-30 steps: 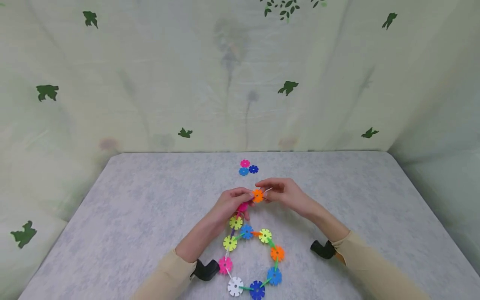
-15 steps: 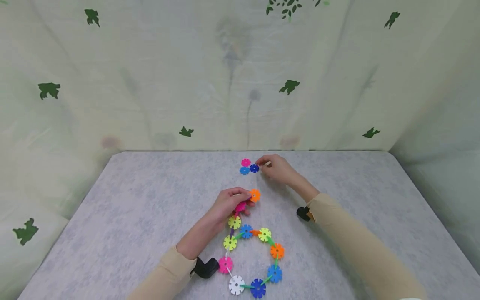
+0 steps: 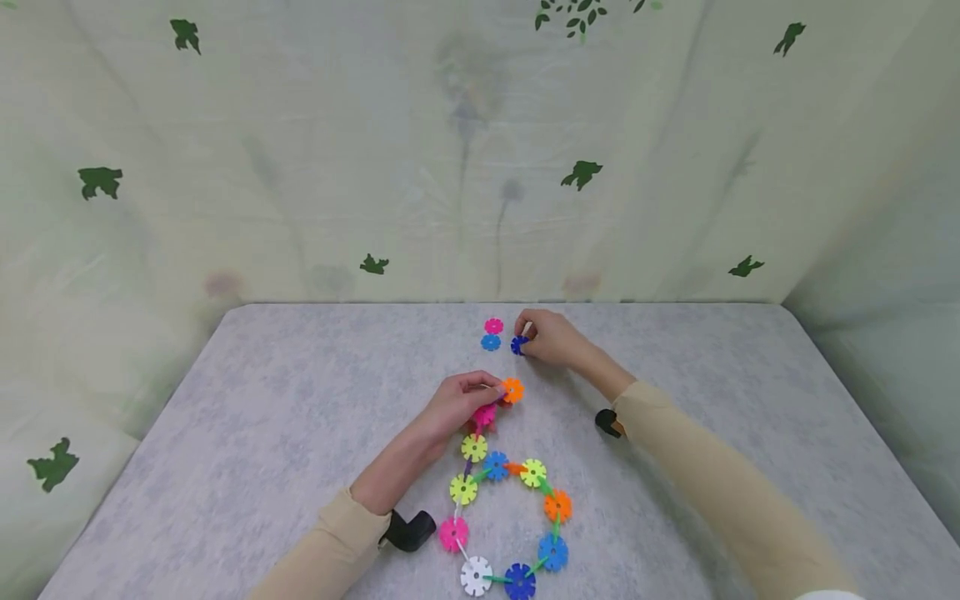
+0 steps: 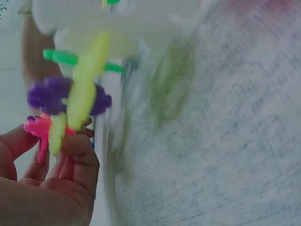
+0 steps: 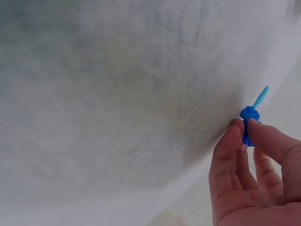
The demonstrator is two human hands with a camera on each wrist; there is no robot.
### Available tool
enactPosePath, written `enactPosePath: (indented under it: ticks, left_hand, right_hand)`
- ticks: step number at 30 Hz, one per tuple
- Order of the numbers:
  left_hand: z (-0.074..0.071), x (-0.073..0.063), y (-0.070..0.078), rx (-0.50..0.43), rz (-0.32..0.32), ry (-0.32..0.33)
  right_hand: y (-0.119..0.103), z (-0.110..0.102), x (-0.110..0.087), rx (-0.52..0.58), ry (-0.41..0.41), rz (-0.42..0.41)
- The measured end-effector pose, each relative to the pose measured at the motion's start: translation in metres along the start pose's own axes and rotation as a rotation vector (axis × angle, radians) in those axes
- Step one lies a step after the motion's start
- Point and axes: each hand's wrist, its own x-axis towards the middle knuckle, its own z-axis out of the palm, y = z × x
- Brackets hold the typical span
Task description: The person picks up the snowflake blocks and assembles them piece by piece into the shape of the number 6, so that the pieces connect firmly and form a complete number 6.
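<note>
Notched plastic snowflake discs, slotted into one another, make a ring with a tail rising from its upper left. My left hand pinches the tail near its end, by a pink disc and an orange disc. In the left wrist view, a yellow disc and a purple disc of this chain stand above the fingers. Farther back, my right hand holds a dark blue disc between thumb and fingertips. The right wrist view shows that blue disc edge-on.
A loose pink disc and a light blue disc lie left of my right hand. The ring's white disc is close to the table's near side. A leaf-patterned curtain hangs behind the grey table.
My right hand has left the orange disc, reached to the back and taken the dark blue disc, drawing it slightly away from the other two. The left hand keeps its hold on the chain.
</note>
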Motion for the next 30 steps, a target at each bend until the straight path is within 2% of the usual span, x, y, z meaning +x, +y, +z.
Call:
enactPosePath:
  ticks: [7,16,20,24,30]
  left_hand:
    - [-0.002,0.003,0.000,0.001,0.006,-0.038]
    - [0.001,0.004,0.004,0.004,0.016,-0.032]
    - [0.002,0.001,0.006,0.002,0.035,-0.025]
    - [0.005,-0.005,0.011,-0.003,0.084,-0.038]
    - [0.008,-0.013,0.016,-0.035,0.152,-0.056]
  right_hand:
    - [0.002,-0.010,-0.039,0.062,0.023,-0.052]
    - [-0.004,-0.001,-0.101,0.313,0.159,-0.069]
    - [-0.010,0.007,-0.115,0.375,0.228,-0.092]
    - [-0.018,0.012,-0.125,0.424,0.299,-0.119]
    - [-0.025,0.012,-0.134,0.486,0.357,-0.196]
